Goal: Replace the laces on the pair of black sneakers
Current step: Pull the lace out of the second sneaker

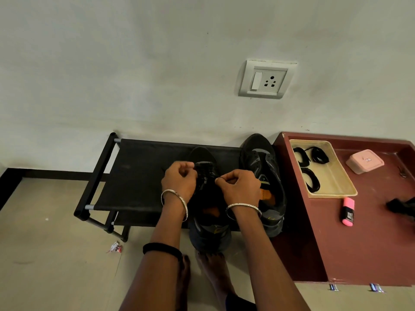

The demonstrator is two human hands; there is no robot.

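Note:
Two black sneakers stand on a black fabric rack (pixel 139 176), toes toward the wall. The left sneaker (pixel 207 198) is between my hands. My left hand (pixel 179 180) and my right hand (pixel 238 185) each pinch a black lace (pixel 206 173) over its eyelets, one hand on either side. The right sneaker (pixel 262 176) stands beside it with an open tongue and no hand on it. Coiled black laces (pixel 312 167) lie in a beige tray (pixel 332 176) on the maroon cabinet to the right.
On the maroon cabinet (pixel 368 232) are a pink box (pixel 365 161), a pink highlighter (pixel 348 212) and a dark object (pixel 402 207) at the right edge. A wall socket (pixel 266 79) is above. My bare feet (pixel 211 265) stand on the floor, with a scrap of litter (pixel 115 247) nearby.

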